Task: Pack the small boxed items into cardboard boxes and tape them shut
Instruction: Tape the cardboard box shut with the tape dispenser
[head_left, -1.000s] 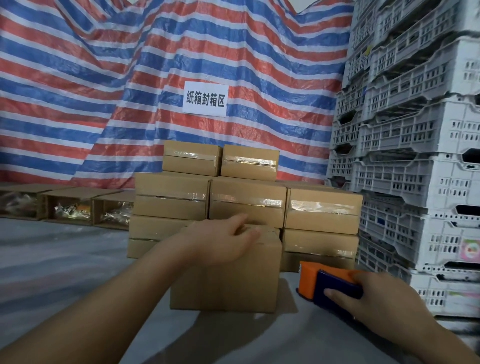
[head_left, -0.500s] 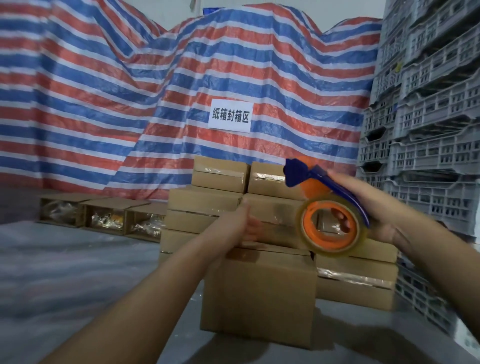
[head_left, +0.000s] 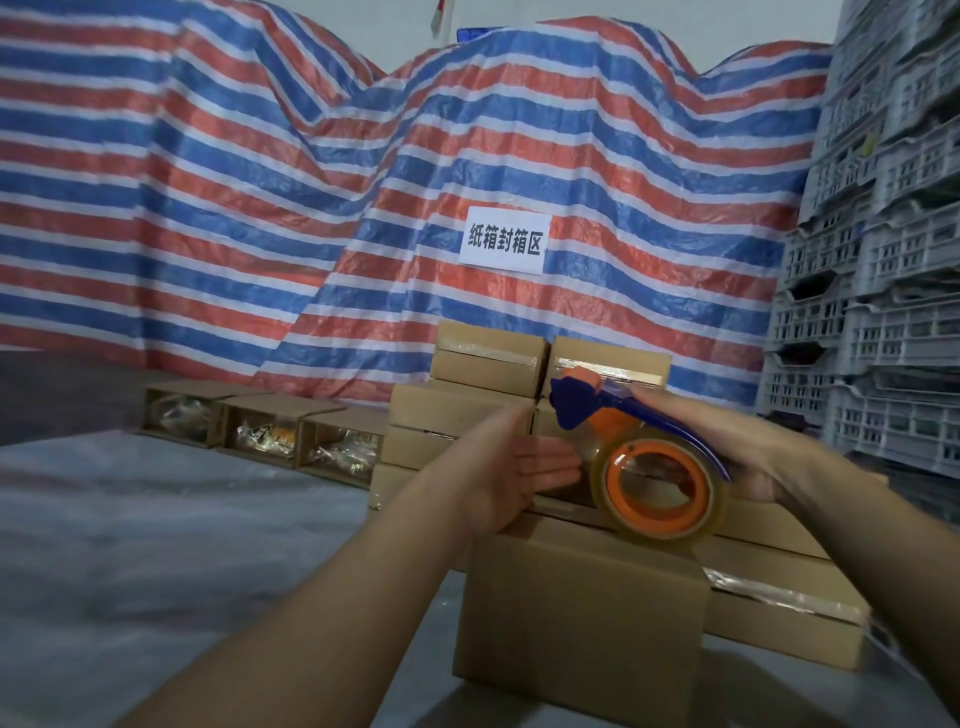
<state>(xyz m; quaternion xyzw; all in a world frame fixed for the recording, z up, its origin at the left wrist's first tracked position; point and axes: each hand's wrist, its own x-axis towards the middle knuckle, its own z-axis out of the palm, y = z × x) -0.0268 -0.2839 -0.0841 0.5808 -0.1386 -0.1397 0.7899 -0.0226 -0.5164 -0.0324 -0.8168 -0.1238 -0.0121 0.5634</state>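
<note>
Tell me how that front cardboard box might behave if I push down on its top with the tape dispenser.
The front cardboard box stands on a broad flat base, so it probably won't tip. Its top seam looks untaped, so the flaps may give under the tape dispenser; the left hand beside the top could steady it.

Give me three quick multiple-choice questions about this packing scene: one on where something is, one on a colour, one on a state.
1. Where is the tape dispenser?
A. On the floor
B. In the right hand, over the nearest cardboard box
C. On the crates

2. What colour is the dispenser's core?
A. Orange
B. Green
C. Black

3. How is the left hand?
A. Fist
B. Open, fingers straight
C. Gripping tape

Answers:
1 B: the right hand holds the tape dispenser above the nearest cardboard box.
2 A: the ring inside the clear roll is orange.
3 B: the left hand lies flat by the roll.
</note>
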